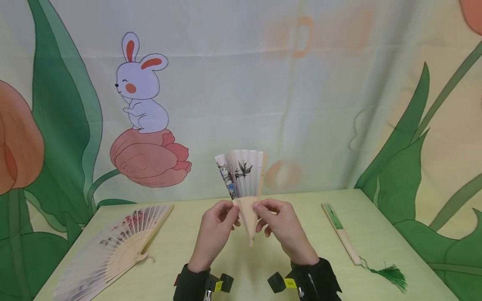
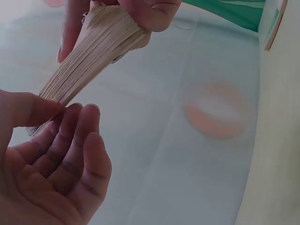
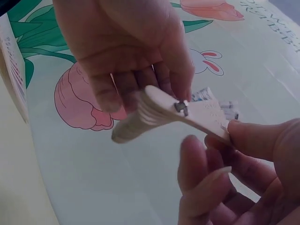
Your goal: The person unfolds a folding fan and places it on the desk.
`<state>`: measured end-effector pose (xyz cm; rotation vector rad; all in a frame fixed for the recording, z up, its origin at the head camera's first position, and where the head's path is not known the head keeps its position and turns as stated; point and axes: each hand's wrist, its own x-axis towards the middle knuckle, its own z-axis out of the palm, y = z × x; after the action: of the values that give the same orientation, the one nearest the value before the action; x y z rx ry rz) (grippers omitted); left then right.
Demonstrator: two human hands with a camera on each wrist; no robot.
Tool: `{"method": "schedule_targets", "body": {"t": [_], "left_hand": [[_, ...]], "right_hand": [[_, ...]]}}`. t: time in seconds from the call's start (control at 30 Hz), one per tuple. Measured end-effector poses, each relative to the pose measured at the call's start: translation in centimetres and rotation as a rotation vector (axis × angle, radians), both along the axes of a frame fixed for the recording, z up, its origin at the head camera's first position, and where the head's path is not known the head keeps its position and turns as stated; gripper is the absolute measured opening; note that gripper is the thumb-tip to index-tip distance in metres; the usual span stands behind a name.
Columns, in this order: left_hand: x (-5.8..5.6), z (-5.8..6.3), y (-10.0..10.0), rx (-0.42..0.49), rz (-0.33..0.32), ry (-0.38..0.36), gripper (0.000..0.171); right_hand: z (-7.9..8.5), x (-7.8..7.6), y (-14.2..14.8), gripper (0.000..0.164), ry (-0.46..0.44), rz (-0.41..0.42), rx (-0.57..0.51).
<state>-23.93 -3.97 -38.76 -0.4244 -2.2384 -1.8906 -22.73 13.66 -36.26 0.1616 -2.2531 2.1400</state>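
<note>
A folding fan [image 1: 246, 175] with pale wooden sticks and a white leaf painted with dark leaves and blue touches stands upright above the table, partly spread, its narrow end down. On its left edge, my left hand [image 1: 214, 232] pinches the sticks between thumb and fingers. My right hand [image 1: 284, 225] pinches the opposite edge the same way. The left wrist view looks along the stacked sticks [image 2: 93, 51] between both hands. In the right wrist view a dark metal rivet [image 3: 181, 108] shows near the fan's rounded end.
An opened fan [image 1: 128, 246] with red blossoms lies on the table's left side. On the right lies a closed green fan [image 1: 340, 234] with a green tassel [image 1: 391, 276]. Behind the pale green table [image 1: 293, 267] hangs a cloth backdrop [image 1: 233, 83] with a rabbit and tulips.
</note>
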Motion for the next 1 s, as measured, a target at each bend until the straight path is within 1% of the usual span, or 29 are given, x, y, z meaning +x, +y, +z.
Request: {"method": "schedule_targets", "body": {"t": [0.1,0.23,0.33,0.4,0.57,0.73,1.0], "left_hand": [[0.2,0.2,-0.1,0.022,-0.034,-0.026,0.017],[0.4,0.5,-0.2,0.086,-0.102,-0.08,0.017],[0.4,0.7,-0.3,0.137,-0.146,-0.117,0.018],[0.5,0.8,-0.4,0.161,-0.162,-0.13,0.017],[0.4,0.8,-0.7,0.193,-0.165,-0.134,0.016],[0.5,1.1,-0.8,0.219,-0.169,-0.137,0.017],[0.6,1.2,-0.7,0.227,-0.16,-0.141,0.017]], "right_hand": [[0.1,0.1,0.3,0.026,0.001,-0.005,0.0],[0.2,0.3,0.4,0.027,0.011,0.008,-0.006],[0.3,0.4,0.2,0.029,0.006,0.014,-0.029],[0.4,0.5,0.1,0.028,-0.003,0.012,-0.056],[0.6,0.7,-0.2,0.024,-0.011,0.002,-0.109],[0.8,0.9,-0.2,0.024,-0.01,0.006,-0.129],[0.8,0.9,-0.2,0.024,-0.001,0.001,-0.145]]}}
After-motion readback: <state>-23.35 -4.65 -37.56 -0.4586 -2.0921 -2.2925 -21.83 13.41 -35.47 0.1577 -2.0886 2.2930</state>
